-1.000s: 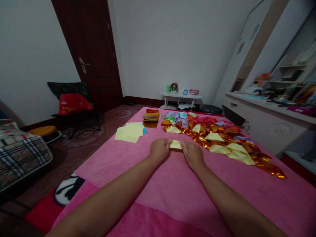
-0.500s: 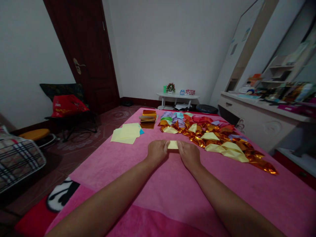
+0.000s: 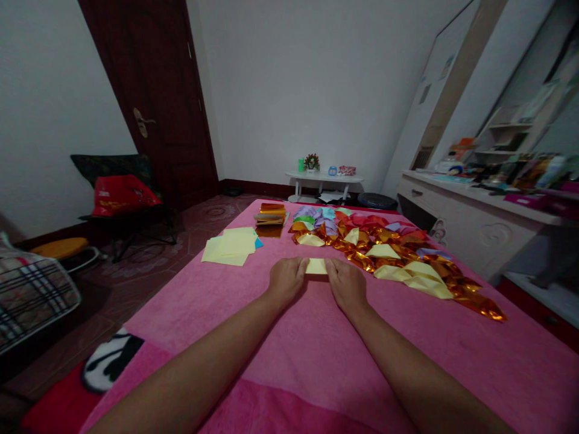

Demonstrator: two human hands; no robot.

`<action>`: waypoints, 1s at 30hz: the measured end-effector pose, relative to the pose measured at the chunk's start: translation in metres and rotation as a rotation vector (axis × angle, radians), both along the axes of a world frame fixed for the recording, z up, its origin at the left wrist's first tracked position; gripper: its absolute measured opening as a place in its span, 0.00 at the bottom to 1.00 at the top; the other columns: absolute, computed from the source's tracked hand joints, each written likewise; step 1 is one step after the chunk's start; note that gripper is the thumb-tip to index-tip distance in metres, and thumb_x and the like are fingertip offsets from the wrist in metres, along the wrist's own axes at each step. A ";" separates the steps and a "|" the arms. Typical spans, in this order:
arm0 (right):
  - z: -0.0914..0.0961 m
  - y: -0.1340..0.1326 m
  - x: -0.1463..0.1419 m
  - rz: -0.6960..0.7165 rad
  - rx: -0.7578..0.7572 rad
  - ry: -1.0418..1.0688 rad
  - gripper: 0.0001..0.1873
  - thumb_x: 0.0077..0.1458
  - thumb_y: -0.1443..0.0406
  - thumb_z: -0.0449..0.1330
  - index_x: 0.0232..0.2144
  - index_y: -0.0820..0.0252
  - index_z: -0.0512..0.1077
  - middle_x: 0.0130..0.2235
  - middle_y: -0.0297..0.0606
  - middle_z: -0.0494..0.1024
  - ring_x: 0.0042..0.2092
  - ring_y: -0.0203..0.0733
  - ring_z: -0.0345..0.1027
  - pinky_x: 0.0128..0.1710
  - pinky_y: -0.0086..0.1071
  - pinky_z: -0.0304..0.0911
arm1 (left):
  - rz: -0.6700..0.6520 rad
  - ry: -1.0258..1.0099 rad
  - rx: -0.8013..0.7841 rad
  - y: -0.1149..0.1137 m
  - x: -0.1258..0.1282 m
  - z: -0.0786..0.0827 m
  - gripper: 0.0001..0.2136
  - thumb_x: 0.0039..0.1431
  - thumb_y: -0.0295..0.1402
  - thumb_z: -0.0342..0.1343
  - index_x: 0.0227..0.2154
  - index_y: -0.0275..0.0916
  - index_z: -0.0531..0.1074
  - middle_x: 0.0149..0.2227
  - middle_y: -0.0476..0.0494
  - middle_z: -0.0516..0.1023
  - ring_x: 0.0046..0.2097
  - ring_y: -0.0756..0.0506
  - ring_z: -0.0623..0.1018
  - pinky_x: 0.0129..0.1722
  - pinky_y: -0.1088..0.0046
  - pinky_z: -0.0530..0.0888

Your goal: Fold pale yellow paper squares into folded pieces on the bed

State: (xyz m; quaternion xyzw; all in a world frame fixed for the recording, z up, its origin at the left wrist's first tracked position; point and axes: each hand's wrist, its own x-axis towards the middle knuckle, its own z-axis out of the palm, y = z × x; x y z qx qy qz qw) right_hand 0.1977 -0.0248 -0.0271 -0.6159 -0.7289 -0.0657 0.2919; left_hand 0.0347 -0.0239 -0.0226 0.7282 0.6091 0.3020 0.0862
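Both of my hands rest side by side on a pink blanket (image 3: 280, 355), with a small folded pale-yellow paper (image 3: 316, 266) between them. My left hand (image 3: 286, 279) curls its fingers onto the paper's left end. Pinching the right end is my right hand (image 3: 346, 283). The fingertips of both hands are hidden under the knuckles. Only the paper's middle strip shows.
A row of folded gold-foil, yellow, red and purple paper pieces (image 3: 389, 250) lies to the right and beyond my hands. Flat yellow sheets (image 3: 228, 246) and a stack of foil sheets (image 3: 270, 214) sit at the far left. A dresser (image 3: 479, 223) stands at the right, a chair (image 3: 122, 193) and door at the left.
The camera has swung a little to the right, so everything has slid slightly left. My hands stay pressed on the yellow paper, a little closer together.
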 end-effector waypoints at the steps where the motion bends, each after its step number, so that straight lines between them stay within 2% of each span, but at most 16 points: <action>1: -0.001 0.002 0.001 0.008 0.001 0.018 0.21 0.63 0.60 0.44 0.27 0.58 0.73 0.27 0.39 0.77 0.29 0.40 0.68 0.27 0.30 0.51 | 0.001 -0.022 0.003 0.001 -0.001 0.000 0.21 0.65 0.41 0.38 0.30 0.37 0.75 0.31 0.41 0.79 0.33 0.46 0.75 0.31 0.73 0.61; 6: -0.007 0.024 0.006 0.059 0.006 0.107 0.16 0.59 0.63 0.49 0.28 0.60 0.74 0.29 0.38 0.78 0.31 0.39 0.70 0.29 0.28 0.56 | 0.022 -0.122 0.052 0.007 -0.006 -0.005 0.19 0.67 0.38 0.36 0.35 0.38 0.72 0.35 0.44 0.78 0.36 0.48 0.75 0.32 0.75 0.64; 10: -0.006 0.055 0.005 0.029 0.041 0.146 0.13 0.56 0.65 0.51 0.34 0.62 0.75 0.32 0.42 0.79 0.33 0.43 0.70 0.32 0.31 0.57 | 0.001 -0.120 0.062 0.014 -0.016 -0.003 0.10 0.62 0.34 0.47 0.36 0.40 0.72 0.34 0.50 0.79 0.34 0.51 0.75 0.31 0.78 0.66; 12: -0.004 0.069 0.004 -0.007 0.057 0.157 0.13 0.56 0.65 0.51 0.34 0.63 0.75 0.33 0.45 0.78 0.34 0.45 0.70 0.32 0.33 0.57 | 0.014 -0.086 0.069 0.019 -0.035 0.003 0.07 0.58 0.32 0.51 0.36 0.41 0.73 0.35 0.51 0.79 0.35 0.51 0.76 0.33 0.78 0.67; 14: -0.003 0.078 0.002 -0.052 0.084 0.178 0.14 0.56 0.65 0.51 0.39 0.62 0.73 0.39 0.47 0.76 0.38 0.47 0.69 0.34 0.34 0.57 | 0.066 -0.040 0.081 0.027 -0.064 0.011 0.07 0.56 0.31 0.52 0.36 0.41 0.74 0.38 0.48 0.78 0.39 0.48 0.75 0.38 0.75 0.68; 17: -0.003 0.082 0.001 -0.102 0.140 0.192 0.16 0.56 0.65 0.52 0.46 0.61 0.70 0.45 0.47 0.72 0.43 0.48 0.67 0.36 0.36 0.58 | 0.174 0.027 0.087 0.044 -0.118 0.022 0.12 0.54 0.34 0.55 0.42 0.40 0.74 0.48 0.41 0.74 0.52 0.42 0.70 0.51 0.67 0.64; 19: -0.003 0.080 0.000 -0.087 0.207 0.155 0.16 0.55 0.65 0.52 0.45 0.60 0.69 0.46 0.46 0.72 0.45 0.49 0.66 0.38 0.36 0.59 | 0.214 0.065 0.039 0.056 -0.151 0.024 0.16 0.53 0.36 0.57 0.44 0.38 0.73 0.49 0.38 0.73 0.52 0.40 0.69 0.53 0.65 0.63; 21: -0.003 0.078 -0.001 -0.059 0.262 0.113 0.15 0.54 0.67 0.52 0.44 0.60 0.70 0.45 0.45 0.72 0.46 0.49 0.65 0.40 0.36 0.60 | 0.184 0.101 -0.038 0.065 -0.176 0.022 0.20 0.49 0.38 0.61 0.46 0.39 0.73 0.48 0.40 0.74 0.50 0.41 0.71 0.51 0.66 0.66; 25: -0.005 0.078 -0.001 -0.008 0.301 0.072 0.14 0.53 0.69 0.52 0.42 0.61 0.71 0.44 0.45 0.73 0.46 0.49 0.66 0.41 0.37 0.61 | 0.078 0.161 -0.145 0.073 -0.201 0.010 0.34 0.38 0.43 0.66 0.52 0.40 0.69 0.49 0.43 0.74 0.48 0.42 0.74 0.47 0.71 0.70; 27: -0.007 0.079 0.000 0.019 0.311 0.059 0.12 0.53 0.68 0.52 0.40 0.60 0.71 0.42 0.44 0.73 0.44 0.49 0.67 0.40 0.38 0.61 | 0.060 0.190 -0.162 0.074 -0.207 0.004 0.35 0.40 0.44 0.65 0.54 0.39 0.67 0.50 0.42 0.74 0.48 0.42 0.74 0.47 0.72 0.70; 30: -0.008 0.080 -0.001 0.048 0.319 0.045 0.11 0.51 0.68 0.54 0.38 0.60 0.72 0.40 0.42 0.74 0.42 0.49 0.67 0.41 0.39 0.61 | 0.061 0.243 -0.154 0.074 -0.212 -0.002 0.31 0.47 0.47 0.59 0.54 0.38 0.67 0.50 0.41 0.74 0.48 0.42 0.74 0.46 0.71 0.70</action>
